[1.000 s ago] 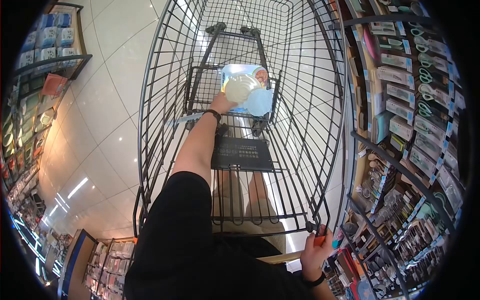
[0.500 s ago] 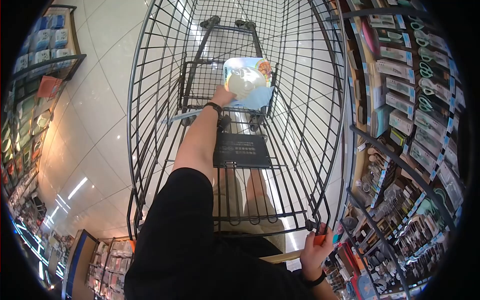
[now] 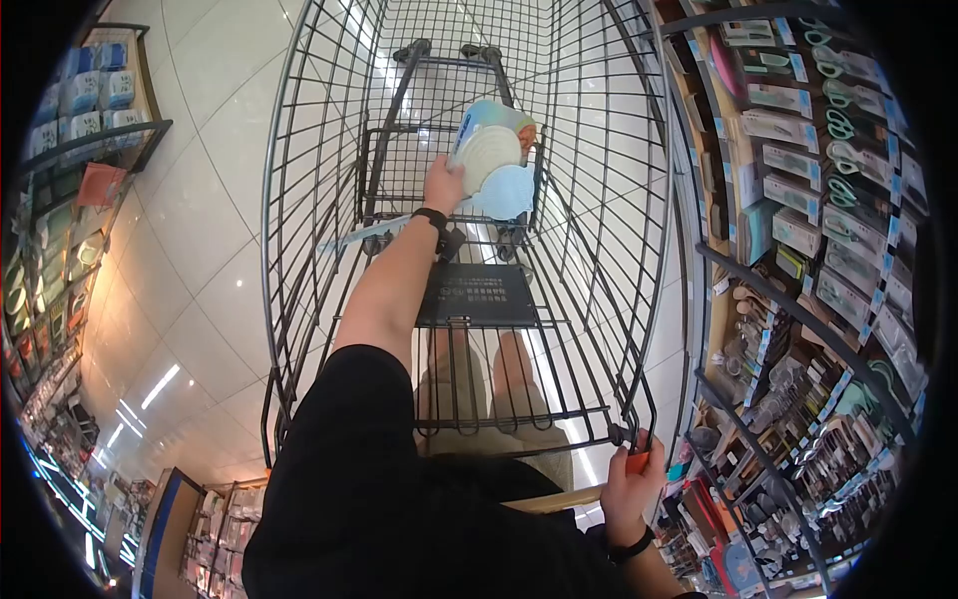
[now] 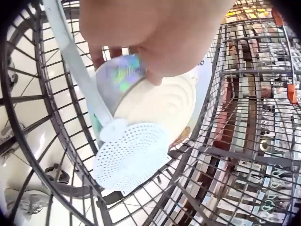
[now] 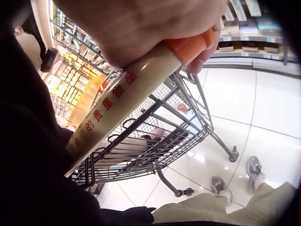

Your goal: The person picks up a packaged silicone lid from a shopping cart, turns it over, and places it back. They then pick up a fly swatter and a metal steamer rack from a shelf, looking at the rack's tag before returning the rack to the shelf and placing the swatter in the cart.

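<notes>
Inside the wire shopping cart, my left hand pinches a flat pack at its near left edge. The pack has a shiny printed card with a food picture, and a cream oval piece with curved ridges on its front. In the left wrist view the thumb lies on the front and other fingers reach behind. A light blue long-handled paddle with a perforated head overlaps the pack. My right hand grips the orange end of the cart's cream handle bar.
Shelves of hanging kitchen utensils line the right side, close to the cart. On the left, beyond the tiled floor, stands a rack with wrapped packs. A black plate with white print sits on the cart's near part.
The pack has tilted in my left hand, its upper edge now slanting to the right. The cart and shelves have shifted slightly in view. My right hand stays on the handle.
</notes>
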{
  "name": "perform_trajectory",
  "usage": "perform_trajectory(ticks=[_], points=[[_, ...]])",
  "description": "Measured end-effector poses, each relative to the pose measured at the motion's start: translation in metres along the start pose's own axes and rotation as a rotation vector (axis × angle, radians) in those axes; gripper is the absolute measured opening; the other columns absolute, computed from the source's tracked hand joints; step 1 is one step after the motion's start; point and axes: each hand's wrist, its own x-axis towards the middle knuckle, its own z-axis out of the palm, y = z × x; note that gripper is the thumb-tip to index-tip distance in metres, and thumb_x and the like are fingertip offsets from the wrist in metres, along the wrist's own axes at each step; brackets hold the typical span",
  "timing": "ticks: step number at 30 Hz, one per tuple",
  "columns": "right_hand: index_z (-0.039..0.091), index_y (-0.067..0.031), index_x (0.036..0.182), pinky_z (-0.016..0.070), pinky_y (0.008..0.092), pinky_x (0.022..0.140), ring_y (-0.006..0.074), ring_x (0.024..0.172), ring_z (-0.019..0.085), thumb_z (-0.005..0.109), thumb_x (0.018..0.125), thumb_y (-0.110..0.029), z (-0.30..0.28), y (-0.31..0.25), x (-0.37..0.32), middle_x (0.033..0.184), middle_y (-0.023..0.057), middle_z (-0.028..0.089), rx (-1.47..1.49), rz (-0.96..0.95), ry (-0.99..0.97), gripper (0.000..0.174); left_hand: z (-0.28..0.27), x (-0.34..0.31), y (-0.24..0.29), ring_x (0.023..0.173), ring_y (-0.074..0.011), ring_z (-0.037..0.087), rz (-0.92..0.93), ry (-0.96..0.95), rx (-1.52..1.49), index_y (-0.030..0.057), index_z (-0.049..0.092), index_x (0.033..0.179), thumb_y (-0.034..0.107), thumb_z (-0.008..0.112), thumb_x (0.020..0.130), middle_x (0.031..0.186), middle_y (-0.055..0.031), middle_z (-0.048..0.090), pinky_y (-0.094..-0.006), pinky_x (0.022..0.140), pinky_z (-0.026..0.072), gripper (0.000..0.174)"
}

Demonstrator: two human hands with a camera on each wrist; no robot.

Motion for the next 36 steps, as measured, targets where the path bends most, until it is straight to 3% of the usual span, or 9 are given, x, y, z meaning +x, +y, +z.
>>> perform_trajectory(ticks=[2, 7, 9, 10, 14, 18, 22, 27, 36], points=[[0.059, 0.0059, 0.111, 0.0492, 0.0286, 0.058, 0.0167, 0.063, 0.063, 0.063, 0.080, -0.004, 0.000, 0.001, 0.001, 0.079, 0.0146, 0.066, -0.017, 0.000, -0.012, 0.032, -0.033, 0.000, 0.032, 0.095, -0.0411, 0.064, 0.103, 0.059, -0.081, 0.0016, 0.056, 0.118, 0.022, 0.064, 0.088, 0.100, -0.0229, 0.068, -0.0459, 0.083, 0.0496, 0.037], [0.060, 0.0037, 0.110, 0.0483, 0.0322, 0.055, 0.0206, 0.058, 0.062, 0.065, 0.079, -0.005, 0.007, 0.002, 0.007, 0.075, 0.0123, 0.066, 0.033, -0.045, 0.012, 0.033, -0.120, 0.001, 0.106, 0.093, -0.0428, 0.064, 0.207, 0.188, -0.105, 0.0008, 0.056, 0.111, 0.018, 0.061, 0.092, 0.097, -0.0242, 0.067, -0.0473, 0.081, 0.0485, 0.027], [0.060, 0.0026, 0.109, 0.0486, 0.0338, 0.055, 0.0226, 0.057, 0.063, 0.066, 0.079, -0.006, 0.016, 0.004, 0.008, 0.074, 0.0117, 0.065, 0.108, -0.056, 0.020, 0.032, -0.141, 0.023, 0.108, 0.091, -0.0378, 0.066, 0.324, 0.279, -0.318, -0.0028, 0.055, 0.110, 0.017, 0.061, 0.092, 0.098, -0.0233, 0.067, -0.0442, 0.080, 0.0495, 0.027], [0.060, 0.0011, 0.109, 0.0497, 0.0358, 0.057, 0.0249, 0.059, 0.065, 0.066, 0.079, -0.008, 0.015, -0.001, 0.011, 0.075, 0.0116, 0.066, 0.088, -0.037, 0.007, 0.032, -0.178, -0.007, 0.153, 0.091, -0.0327, 0.067, 0.329, 0.238, -0.392, -0.0060, 0.054, 0.111, 0.015, 0.060, 0.092, 0.100, -0.0231, 0.067, -0.0412, 0.080, 0.0499, 0.029], [0.062, -0.0064, 0.107, 0.0509, 0.0413, 0.058, 0.0291, 0.060, 0.065, 0.067, 0.078, -0.015, 0.022, 0.000, 0.018, 0.068, 0.0111, 0.065, 0.002, -0.030, 0.006, 0.030, -0.234, -0.037, 0.211, 0.090, -0.0213, 0.064, 0.400, 0.220, -0.659, -0.0040, 0.054, 0.111, 0.010, 0.060, 0.093, 0.100, -0.0174, 0.066, -0.0346, 0.077, 0.0503, 0.023], [0.064, -0.0044, 0.103, 0.0527, 0.0473, 0.063, 0.0396, 0.069, 0.067, 0.064, 0.080, -0.021, 0.023, -0.010, 0.029, 0.074, 0.0183, 0.068, -0.019, -0.109, 0.062, 0.029, -0.291, -0.095, 0.266, 0.089, -0.0150, 0.063, 0.483, 0.168, -0.714, -0.0010, 0.053, 0.112, 0.009, 0.058, 0.096, 0.101, -0.0123, 0.067, -0.0301, 0.078, 0.0505, 0.020], [0.063, -0.0053, 0.093, 0.0536, 0.0488, 0.064, 0.0387, 0.070, 0.067, 0.064, 0.080, -0.024, 0.032, -0.008, 0.047, 0.077, 0.0157, 0.069, -0.077, -0.166, 0.068, 0.023, -0.338, -0.164, 0.307, 0.099, -0.0153, 0.063, 0.503, 0.057, -0.969, -0.0035, 0.048, 0.117, 0.008, 0.054, 0.099, 0.110, -0.0148, 0.066, -0.0304, 0.085, 0.0519, 0.022], [0.064, -0.0050, 0.094, 0.0541, 0.0486, 0.066, 0.0384, 0.071, 0.068, 0.064, 0.080, -0.025, 0.026, -0.012, 0.070, 0.077, 0.0164, 0.069, -0.077, -0.210, 0.075, 0.024, -0.370, -0.262, 0.337, 0.097, -0.0150, 0.064, 0.631, 0.117, -1.126, -0.0008, 0.051, 0.116, 0.006, 0.052, 0.100, 0.112, -0.0124, 0.066, -0.0301, 0.089, 0.0519, 0.017], [0.063, -0.0044, 0.090, 0.0550, 0.0496, 0.069, 0.0397, 0.075, 0.068, 0.063, 0.082, -0.028, 0.031, -0.023, 0.101, 0.079, 0.0194, 0.069, -0.116, -0.298, 0.062, 0.024, -0.386, -0.348, 0.340, 0.088, -0.0121, 0.065, 0.762, 0.264, -1.042, -0.0007, 0.051, 0.111, 0.008, 0.057, 0.098, 0.101, -0.0108, 0.067, -0.0272, 0.079, 0.0533, 0.017]])
